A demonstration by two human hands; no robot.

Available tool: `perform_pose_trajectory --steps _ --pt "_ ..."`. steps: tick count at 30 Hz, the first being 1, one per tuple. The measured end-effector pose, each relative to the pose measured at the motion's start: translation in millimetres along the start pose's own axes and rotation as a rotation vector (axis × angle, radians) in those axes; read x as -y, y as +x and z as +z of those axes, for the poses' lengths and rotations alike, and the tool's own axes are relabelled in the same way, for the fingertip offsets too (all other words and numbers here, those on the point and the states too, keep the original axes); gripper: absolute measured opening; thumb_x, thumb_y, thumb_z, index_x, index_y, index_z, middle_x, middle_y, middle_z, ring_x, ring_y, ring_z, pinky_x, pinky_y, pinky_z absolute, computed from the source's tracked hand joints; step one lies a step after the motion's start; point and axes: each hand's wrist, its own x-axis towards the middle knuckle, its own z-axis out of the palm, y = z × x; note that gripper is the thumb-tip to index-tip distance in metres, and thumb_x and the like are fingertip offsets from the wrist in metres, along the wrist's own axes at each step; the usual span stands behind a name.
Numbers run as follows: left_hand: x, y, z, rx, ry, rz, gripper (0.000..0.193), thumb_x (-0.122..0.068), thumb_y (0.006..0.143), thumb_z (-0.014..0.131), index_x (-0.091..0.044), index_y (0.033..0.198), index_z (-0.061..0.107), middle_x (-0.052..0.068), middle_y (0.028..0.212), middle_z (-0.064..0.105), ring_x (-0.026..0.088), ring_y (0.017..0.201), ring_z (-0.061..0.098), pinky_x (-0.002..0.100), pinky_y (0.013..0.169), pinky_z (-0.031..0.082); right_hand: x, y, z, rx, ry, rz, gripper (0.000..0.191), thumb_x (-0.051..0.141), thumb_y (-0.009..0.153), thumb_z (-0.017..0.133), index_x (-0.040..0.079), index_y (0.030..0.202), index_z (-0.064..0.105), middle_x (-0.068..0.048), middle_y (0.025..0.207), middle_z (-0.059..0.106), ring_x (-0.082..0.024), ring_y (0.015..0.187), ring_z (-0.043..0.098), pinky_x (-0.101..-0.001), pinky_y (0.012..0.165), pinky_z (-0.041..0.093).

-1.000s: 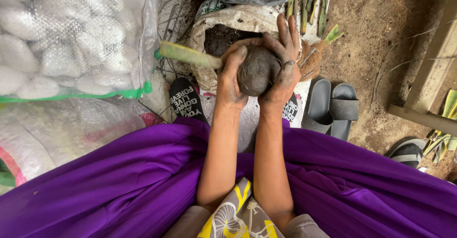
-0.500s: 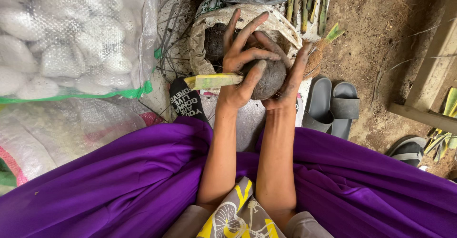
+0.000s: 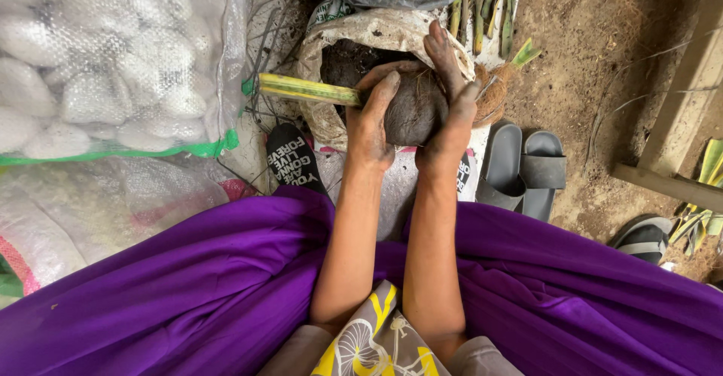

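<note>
Head view: dark soil ball [image 3: 414, 109] between hands, left hand [image 3: 370, 124] and right hand [image 3: 450, 112] gripping it, possibly fibre-wrapped.

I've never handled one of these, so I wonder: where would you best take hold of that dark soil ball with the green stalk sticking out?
Probably around the round body of the soil ball, palms on opposite sides, as the left hand and right hand cup it now. It looks crumbly, so a broad two-sided hold likely suits it. The green stalk juts out leftward and seems too thin a handle.
</note>
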Motion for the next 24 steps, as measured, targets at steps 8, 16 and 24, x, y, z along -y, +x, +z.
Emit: perform_pose_trajectory --steps 8,16,24 --pt "-21.6 -7.0 2.8 0.197 0.407 0.182 0.022 -0.011 0.100 0.067 0.003 0.117 0.070 0.012 0.116 0.073 0.019 0.111 0.068 0.033 0.106 0.054 -2.8 -2.4 0.8 0.052 0.371 0.220 0.088 0.067 0.106 0.036 -0.004 0.157 0.044 -0.024 0.162 0.047 -0.037 0.156 0.043 -0.0487 0.134 0.034" --pt "-29.9 -2.8 5.2 0.290 0.654 0.303 0.035 -0.034 0.103 0.058 -0.004 0.109 0.074 0.008 0.116 0.075 0.023 0.117 0.068 0.039 0.112 0.049 -0.7 -1.9 -3.5 0.065 0.391 0.306 0.099 0.076 0.095 0.043 0.000 0.158 0.040 -0.023 0.163 0.043 -0.039 0.149 0.048 -0.0507 0.126 0.045" --pt "-23.4 -9.0 9.1 0.098 1.082 0.587 0.049 -0.048 0.107 0.052 -0.012 0.141 0.057 0.005 0.159 0.043 0.027 0.157 0.022 0.050 0.131 0.020 -7.6 -5.3 -12.2 0.073 0.461 0.339 0.067 0.045 0.101 0.065 -0.010 0.139 0.058 -0.029 0.140 0.062 -0.040 0.122 0.066 -0.0458 0.107 0.058"
